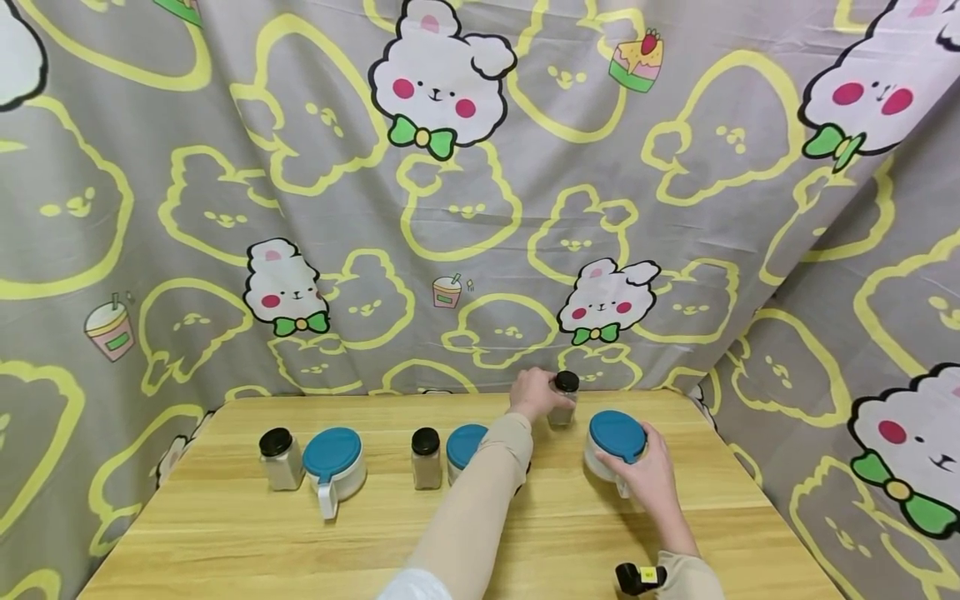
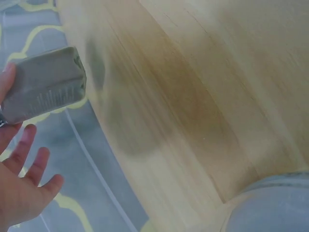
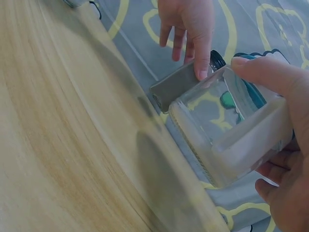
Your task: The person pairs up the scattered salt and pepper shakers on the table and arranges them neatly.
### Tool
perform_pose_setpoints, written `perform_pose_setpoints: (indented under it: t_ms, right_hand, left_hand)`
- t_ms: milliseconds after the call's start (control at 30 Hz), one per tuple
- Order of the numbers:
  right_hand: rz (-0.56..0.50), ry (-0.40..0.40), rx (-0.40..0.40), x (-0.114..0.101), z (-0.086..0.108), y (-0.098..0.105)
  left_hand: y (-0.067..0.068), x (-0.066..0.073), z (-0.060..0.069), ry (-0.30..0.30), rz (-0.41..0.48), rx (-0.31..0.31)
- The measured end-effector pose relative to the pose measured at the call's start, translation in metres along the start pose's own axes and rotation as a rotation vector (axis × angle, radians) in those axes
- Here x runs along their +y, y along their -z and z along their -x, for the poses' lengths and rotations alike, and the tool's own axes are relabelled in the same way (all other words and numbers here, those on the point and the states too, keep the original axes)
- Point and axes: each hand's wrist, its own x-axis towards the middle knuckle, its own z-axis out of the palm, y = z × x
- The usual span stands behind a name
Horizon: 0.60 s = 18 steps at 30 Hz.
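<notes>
Near the table's back edge, my left hand grips a small clear spice jar with a black lid and greyish contents. In the left wrist view, the jar is held between thumb and fingers, apart from its shadow, while the other fingers spread loosely. My right hand holds a clear seasoning pot with a blue lid and white handle, to the right of the jar. The right wrist view shows the thumb by the pot's lid and the pot above its shadow, overlapping the jar.
At the left stand a black-lidded jar and a blue-lidded pot. Another black-lidded jar stands mid-table, beside a blue-lidded pot partly hidden by my left forearm. A patterned curtain hangs behind the wooden table.
</notes>
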Motion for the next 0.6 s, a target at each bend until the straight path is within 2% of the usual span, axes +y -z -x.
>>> perform_pose_setpoints:
  t_ms: [367,600]
  right_hand:
    - [0.005,0.000,0.018,0.0025,0.0005,0.0003]
    - [-0.001,0.009,0.028,0.0047,0.0024,-0.0032]
  left_hand:
    - [-0.0003,0.0014,0.0008,-0.046,-0.069,0.018]
    - [0.0054,0.0081,0.0093,-0.060,-0.127,0.018]
